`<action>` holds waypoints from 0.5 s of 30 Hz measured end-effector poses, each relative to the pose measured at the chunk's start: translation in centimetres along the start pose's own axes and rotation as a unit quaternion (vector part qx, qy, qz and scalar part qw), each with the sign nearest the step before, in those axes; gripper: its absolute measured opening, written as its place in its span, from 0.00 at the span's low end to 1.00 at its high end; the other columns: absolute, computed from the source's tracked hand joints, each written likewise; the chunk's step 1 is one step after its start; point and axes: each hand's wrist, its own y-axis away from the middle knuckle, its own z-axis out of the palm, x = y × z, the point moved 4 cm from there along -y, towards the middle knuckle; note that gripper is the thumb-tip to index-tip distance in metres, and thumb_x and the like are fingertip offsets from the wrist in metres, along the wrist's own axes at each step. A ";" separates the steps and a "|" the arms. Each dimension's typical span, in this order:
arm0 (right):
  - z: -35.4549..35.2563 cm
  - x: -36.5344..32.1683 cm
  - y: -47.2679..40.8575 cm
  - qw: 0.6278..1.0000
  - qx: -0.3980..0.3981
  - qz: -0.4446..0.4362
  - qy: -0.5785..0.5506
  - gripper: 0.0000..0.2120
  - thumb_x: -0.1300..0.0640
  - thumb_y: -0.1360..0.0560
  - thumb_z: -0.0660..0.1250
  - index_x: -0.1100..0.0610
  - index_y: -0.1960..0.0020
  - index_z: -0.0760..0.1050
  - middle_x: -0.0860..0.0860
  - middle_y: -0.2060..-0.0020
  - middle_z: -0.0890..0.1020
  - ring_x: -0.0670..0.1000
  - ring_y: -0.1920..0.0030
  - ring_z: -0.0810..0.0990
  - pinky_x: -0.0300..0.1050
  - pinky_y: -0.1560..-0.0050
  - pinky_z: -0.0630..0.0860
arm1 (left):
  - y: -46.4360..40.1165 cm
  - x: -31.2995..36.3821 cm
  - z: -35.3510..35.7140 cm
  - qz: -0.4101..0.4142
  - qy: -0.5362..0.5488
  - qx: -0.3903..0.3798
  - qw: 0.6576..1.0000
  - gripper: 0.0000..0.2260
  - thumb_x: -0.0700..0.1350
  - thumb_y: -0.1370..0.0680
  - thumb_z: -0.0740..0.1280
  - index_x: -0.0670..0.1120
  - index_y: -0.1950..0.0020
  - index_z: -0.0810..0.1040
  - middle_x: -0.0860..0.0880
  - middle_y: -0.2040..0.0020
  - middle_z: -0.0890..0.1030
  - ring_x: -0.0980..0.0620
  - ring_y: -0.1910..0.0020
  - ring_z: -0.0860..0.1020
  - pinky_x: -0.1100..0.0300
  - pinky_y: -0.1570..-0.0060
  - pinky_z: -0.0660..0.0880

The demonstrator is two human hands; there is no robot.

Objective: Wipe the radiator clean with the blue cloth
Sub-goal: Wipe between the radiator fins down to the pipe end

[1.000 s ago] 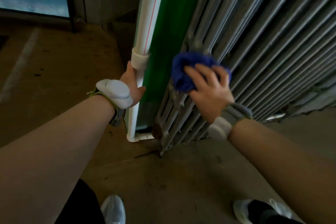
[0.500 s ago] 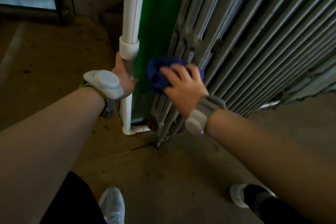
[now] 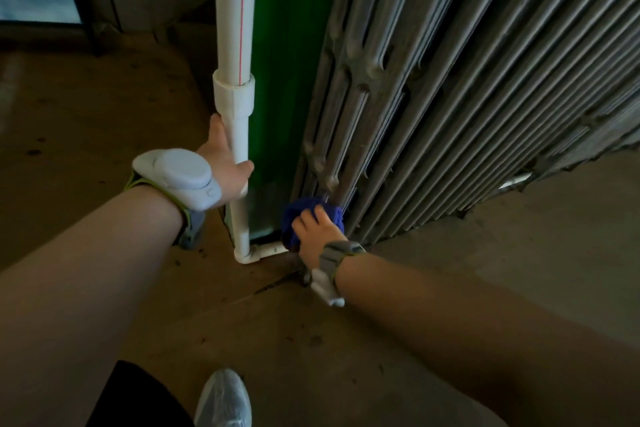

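Down at the bottom left corner of the radiator [image 3: 450, 97], the right hand [image 3: 317, 236] pushes the blue cloth [image 3: 294, 224] against the lowest part of the first metal rib. Its fingers lie over the bunched cloth and curl a little into it, so it looks like a loose hold. The left hand [image 3: 225, 163] is wrapped around the white pipe [image 3: 239, 135], just below the thick joint, thumb on the near side.

What could go wrong? The cloth is a small ball, so it may slip out from under the fingers and drop on the floor [image 3: 346, 340], which looks dusty and spotted. Then it would carry dirt back onto the ribs. The ribs have little pointed bumps where they join, and the cloth could catch on one, or a knuckle could scrape there. The gaps between ribs are thin, so a finger could get stuck if the hand pushes in too hard. Leaning hard on the pipe could bend or loosen it at the elbow near the floor. A shoe [image 3: 223, 399] stands near, well apart from the radiator.
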 end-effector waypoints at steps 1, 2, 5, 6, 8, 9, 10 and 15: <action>-0.5 -0.1 0.1 1.000 -0.008 -0.009 -0.005 0.22 0.54 0.18 0.48 0.61 0.26 0.56 0.55 0.27 0.59 0.59 0.28 0.53 0.55 0.28 0.46 | -0.1 -0.1 0.1 0.001 -0.002 0.001 1.000 0.35 0.43 0.21 0.60 0.50 0.24 0.39 0.41 0.30 0.67 0.35 0.40 0.73 0.44 0.40 0.69; -1.7 0.1 0.1 1.000 -0.004 -0.021 -0.001 0.21 0.53 0.18 0.49 0.59 0.27 0.60 0.55 0.27 0.59 0.60 0.28 0.54 0.56 0.29 0.47 | -0.2 0.1 -0.1 0.001 -0.003 0.003 1.000 0.34 0.42 0.21 0.60 0.50 0.24 0.39 0.40 0.30 0.67 0.35 0.40 0.73 0.43 0.40 0.69; -6.2 2.0 -0.4 0.997 0.076 0.004 0.018 0.20 0.54 0.19 0.51 0.57 0.28 0.64 0.55 0.27 0.57 0.61 0.28 0.52 0.58 0.29 0.47 | -0.5 0.1 0.1 -0.004 0.021 0.002 1.000 0.33 0.40 0.21 0.61 0.49 0.24 0.43 0.40 0.31 0.68 0.37 0.38 0.72 0.45 0.39 0.67; -7.3 3.3 -1.1 0.994 0.100 0.042 0.008 0.21 0.54 0.19 0.50 0.58 0.27 0.61 0.56 0.26 0.56 0.61 0.28 0.52 0.57 0.29 0.46 | -0.6 0.2 0.1 -0.004 0.036 0.000 0.999 0.32 0.40 0.21 0.61 0.48 0.24 0.45 0.40 0.31 0.68 0.38 0.37 0.71 0.46 0.38 0.66; -8.1 5.3 -2.8 0.989 0.090 0.114 -0.005 0.24 0.55 0.19 0.48 0.62 0.25 0.53 0.57 0.26 0.55 0.60 0.27 0.52 0.55 0.28 0.46 | -0.5 0.2 0.2 -0.004 0.050 -0.001 0.999 0.32 0.40 0.21 0.62 0.48 0.24 0.47 0.41 0.31 0.68 0.38 0.35 0.70 0.46 0.36 0.65; -7.7 5.5 -3.6 0.989 0.067 0.129 0.008 0.25 0.55 0.19 0.47 0.64 0.25 0.50 0.58 0.26 0.55 0.61 0.28 0.53 0.55 0.28 0.47 | -0.5 0.3 0.2 -0.006 0.051 0.000 0.999 0.32 0.40 0.22 0.63 0.48 0.24 0.46 0.41 0.31 0.68 0.39 0.35 0.70 0.46 0.36 0.65; -7.0 5.2 -4.4 0.990 0.043 0.131 0.030 0.25 0.54 0.18 0.47 0.65 0.25 0.49 0.59 0.26 0.54 0.62 0.28 0.54 0.55 0.29 0.49 | -0.5 0.3 0.2 -0.007 0.051 0.001 0.999 0.32 0.40 0.22 0.62 0.48 0.24 0.46 0.41 0.31 0.68 0.39 0.35 0.71 0.46 0.37 0.66; -2.5 1.9 -7.4 0.994 -0.053 0.098 -0.005 0.24 0.55 0.19 0.48 0.65 0.27 0.53 0.60 0.28 0.59 0.61 0.29 0.57 0.51 0.30 0.52 | -0.1 0.1 0.0 0.000 0.022 -0.003 1.000 0.33 0.39 0.21 0.59 0.51 0.24 0.41 0.42 0.31 0.68 0.36 0.42 0.74 0.46 0.44 0.71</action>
